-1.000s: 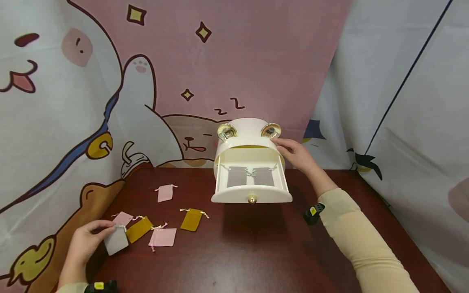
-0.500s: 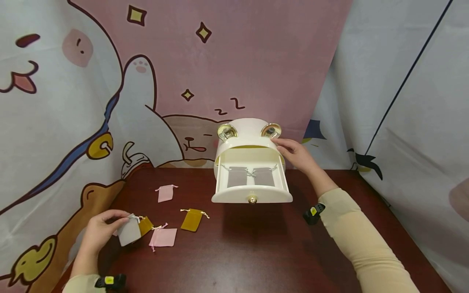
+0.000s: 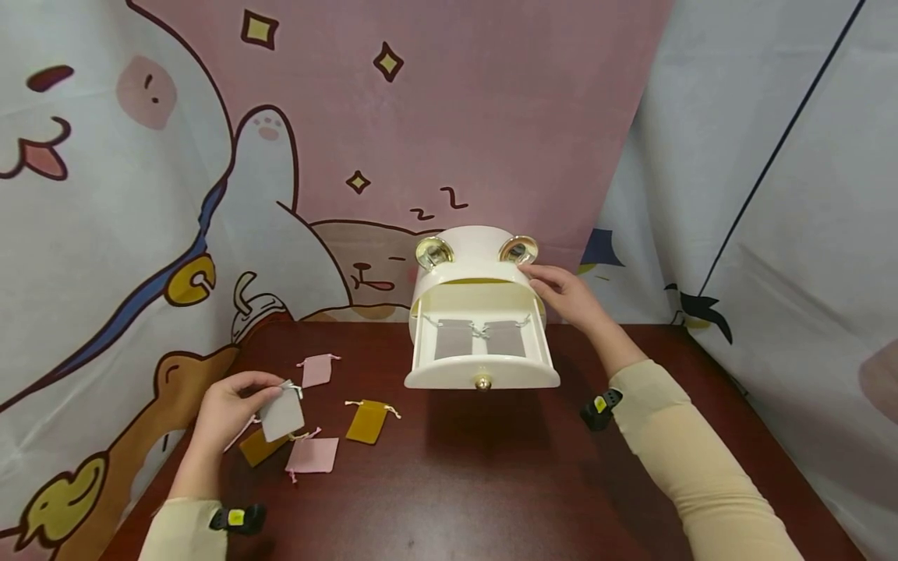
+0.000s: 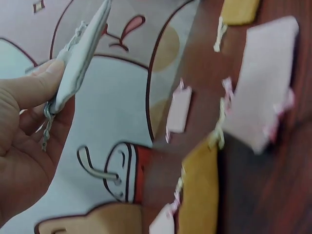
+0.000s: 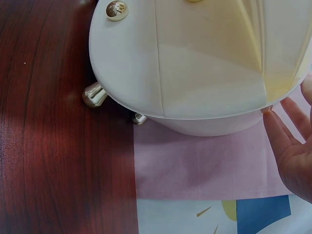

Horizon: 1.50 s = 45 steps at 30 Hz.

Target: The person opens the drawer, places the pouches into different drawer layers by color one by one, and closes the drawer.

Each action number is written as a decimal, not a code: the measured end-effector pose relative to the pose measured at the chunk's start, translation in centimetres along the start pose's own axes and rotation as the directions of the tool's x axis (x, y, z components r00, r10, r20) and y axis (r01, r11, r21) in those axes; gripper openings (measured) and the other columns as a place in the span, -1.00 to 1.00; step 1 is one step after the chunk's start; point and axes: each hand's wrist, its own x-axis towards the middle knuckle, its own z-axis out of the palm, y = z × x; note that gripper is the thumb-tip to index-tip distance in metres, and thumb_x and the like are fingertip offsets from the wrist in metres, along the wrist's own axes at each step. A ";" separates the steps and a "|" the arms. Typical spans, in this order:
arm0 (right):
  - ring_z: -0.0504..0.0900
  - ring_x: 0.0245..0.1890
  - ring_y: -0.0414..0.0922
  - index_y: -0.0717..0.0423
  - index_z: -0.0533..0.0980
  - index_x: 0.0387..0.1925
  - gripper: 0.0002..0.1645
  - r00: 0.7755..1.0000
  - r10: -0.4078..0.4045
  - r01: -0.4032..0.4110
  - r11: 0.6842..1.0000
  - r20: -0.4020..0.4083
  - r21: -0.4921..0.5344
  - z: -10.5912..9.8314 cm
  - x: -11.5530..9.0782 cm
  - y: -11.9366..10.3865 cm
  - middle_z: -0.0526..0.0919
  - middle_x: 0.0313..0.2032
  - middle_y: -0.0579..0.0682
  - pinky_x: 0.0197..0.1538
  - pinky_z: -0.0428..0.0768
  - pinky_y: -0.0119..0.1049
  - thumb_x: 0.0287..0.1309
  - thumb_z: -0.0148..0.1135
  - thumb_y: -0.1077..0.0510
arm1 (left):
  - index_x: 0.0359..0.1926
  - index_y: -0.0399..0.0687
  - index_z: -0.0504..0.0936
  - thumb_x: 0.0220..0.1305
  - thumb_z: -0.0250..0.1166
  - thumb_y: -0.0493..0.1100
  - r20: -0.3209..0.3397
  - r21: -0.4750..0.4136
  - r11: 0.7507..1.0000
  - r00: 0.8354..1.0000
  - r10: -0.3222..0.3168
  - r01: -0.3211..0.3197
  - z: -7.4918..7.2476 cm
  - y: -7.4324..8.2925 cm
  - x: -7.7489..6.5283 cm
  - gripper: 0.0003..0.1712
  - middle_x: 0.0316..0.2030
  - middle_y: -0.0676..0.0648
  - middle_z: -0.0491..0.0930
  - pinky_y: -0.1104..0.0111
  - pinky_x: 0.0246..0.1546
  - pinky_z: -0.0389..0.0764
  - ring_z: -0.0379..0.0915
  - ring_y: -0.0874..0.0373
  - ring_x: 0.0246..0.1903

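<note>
Two hands (image 3: 230, 409) (image 3: 570, 298), three pink pouches (image 4: 180, 109), two mustard pouches (image 3: 366, 422), three grey pouches (image 3: 283, 414), one white box (image 3: 477, 245), one drawer (image 3: 442, 375)

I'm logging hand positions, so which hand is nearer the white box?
Right. The right hand touches the white box at its right side; the left hand is off to the left, pinching a gray pouch.

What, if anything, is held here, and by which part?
The left hand pinches a grey pouch by its drawstring end; the right hand only touches the white box.

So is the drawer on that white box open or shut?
Open: the drawer juts forward from the white box, showing two gray drawstring pouches inside.
</note>
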 end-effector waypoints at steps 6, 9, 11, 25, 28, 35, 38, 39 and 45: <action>0.40 0.28 0.19 0.17 0.43 0.33 -0.52 1.000 0.004 -0.004 1.000 0.000 -0.002 0.0 0.0 -0.1 0.42 0.31 0.23 0.25 0.37 0.18 0.46 0.08 0.14 | -0.14 -0.25 0.73 0.24 0.42 -0.18 0.021 -0.070 0.997 0.999 0.027 -0.026 0.9 2.5 0.6 -0.76 -0.22 -0.25 0.64 0.29 -0.58 0.62 0.50 0.01 -0.49; 0.39 0.29 0.18 0.15 0.44 0.33 -0.52 1.000 0.012 -0.012 1.000 0.002 -0.008 -0.1 0.0 -0.1 0.42 0.31 0.21 0.26 0.36 0.17 0.46 0.09 0.13 | -0.16 -0.22 0.74 0.23 0.43 -0.19 0.032 -0.064 0.994 0.996 0.086 -0.084 1.5 3.6 1.0 -0.79 -0.20 -0.22 0.66 0.32 -0.50 0.64 0.51 0.04 -0.44; 0.39 0.29 0.17 0.14 0.44 0.33 -0.52 1.000 0.016 -0.016 1.000 0.004 -0.007 -0.1 0.0 -0.1 0.42 0.32 0.21 0.27 0.36 0.17 0.46 0.09 0.12 | -0.19 -0.18 0.76 0.21 0.44 -0.22 0.030 -0.038 0.990 0.990 0.136 -0.135 1.9 4.4 1.2 -0.83 -0.21 -0.17 0.68 0.35 -0.46 0.63 0.50 0.05 -0.41; 0.37 0.30 0.20 0.17 0.43 0.33 -0.52 1.000 -0.002 0.002 1.000 0.008 0.008 -0.1 0.0 -0.1 0.42 0.31 0.23 0.28 0.32 0.19 0.46 0.08 0.14 | -0.25 -0.02 0.78 0.16 0.46 -0.28 0.103 -0.047 0.951 0.945 0.309 -0.306 3.5 10.6 2.1 -0.88 -0.23 0.00 0.70 0.28 -0.39 0.65 0.53 0.03 -0.29; 0.38 0.29 0.21 0.18 0.43 0.33 -0.52 1.000 0.000 0.000 1.000 0.009 0.010 -0.1 0.0 -0.1 0.42 0.31 0.24 0.27 0.33 0.20 0.46 0.08 0.14 | -0.27 0.00 0.79 0.14 0.47 -0.28 0.110 -0.052 0.935 0.929 0.355 -0.351 3.9 11.8 2.3 -0.87 -0.26 0.02 0.70 0.29 -0.41 0.64 0.54 0.06 -0.31; 0.34 0.33 0.19 0.18 0.43 0.33 -0.52 1.000 0.022 -0.022 1.000 0.004 0.005 -0.1 0.1 0.0 0.41 0.32 0.23 0.30 0.31 0.19 0.45 0.09 0.16 | -0.29 -0.04 0.80 0.11 0.49 -0.32 0.081 -0.096 0.898 0.896 0.436 -0.429 5.4 14.6 3.1 -0.87 -0.29 0.02 0.72 0.33 -0.41 0.63 0.56 0.12 -0.32; 0.33 0.33 0.19 0.19 0.43 0.33 -0.52 1.000 0.024 -0.024 1.000 0.005 0.013 -0.2 0.0 -0.2 0.40 0.33 0.23 0.30 0.30 0.18 0.45 0.09 0.16 | -0.30 -0.05 0.80 0.11 0.49 -0.32 0.083 -0.107 0.890 0.888 0.453 -0.444 6.3 15.7 3.3 -0.88 -0.30 0.03 0.72 0.32 -0.37 0.62 0.57 0.14 -0.31; 0.33 0.33 0.20 0.22 0.42 0.33 -0.52 1.000 0.029 -0.030 0.999 0.007 0.014 -0.1 0.0 -0.4 0.39 0.33 0.25 0.30 0.30 0.19 0.45 0.08 0.18 | -0.30 -0.05 0.80 0.11 0.49 -0.32 0.086 -0.109 0.887 0.884 0.459 -0.449 6.5 16.0 3.4 -0.88 -0.30 0.04 0.72 0.32 -0.36 0.62 0.57 0.14 -0.32; 0.34 0.29 0.30 0.41 0.38 0.29 -0.54 0.999 0.033 -0.034 0.999 0.021 0.035 -0.5 -0.8 -4.2 0.37 0.29 0.39 0.28 0.32 0.21 0.42 0.05 0.33 | -0.27 -0.07 0.80 0.12 0.48 -0.31 0.095 -0.136 0.875 0.873 0.479 -0.465 7.8 18.1 3.5 -0.87 -0.27 0.00 0.71 0.34 -0.37 0.59 0.53 0.12 -0.35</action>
